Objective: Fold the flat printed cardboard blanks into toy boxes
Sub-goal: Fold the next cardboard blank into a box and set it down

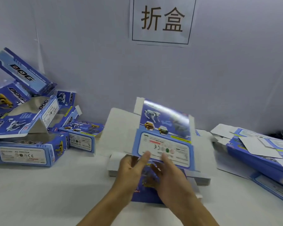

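A: What's the setting?

B: A pale wall runs behind a white tabletop [39, 185], and a paper sign [162, 20] with two large dark characters in a thin frame is stuck on the wall, high and a little right of centre.

A: And the cardboard being worked on?

B: A blue printed blank [163, 136] stands tilted up in the middle of the tabletop, its picture panel of robot dogs facing the camera and its plain white flap spread to the left. Its lower edge rests over a low stack of flat blanks [198, 178] lying under the hands.

A: What are the hands doing?

B: The left hand [131, 168] holds the blank at its lower edge, thumb up on the white label panel, the other fingers behind the card. The right hand [168, 172] is just beside it, fingers reaching to the same edge; it is blurred, so I cannot tell whether that grip is clenched on the card or merely touching.

A: Anything else?

B: A heap of folded boxes [28, 119] marked "DOG" sits at the left. More loose blanks [258, 149] lie at the right, well apart from the hands.
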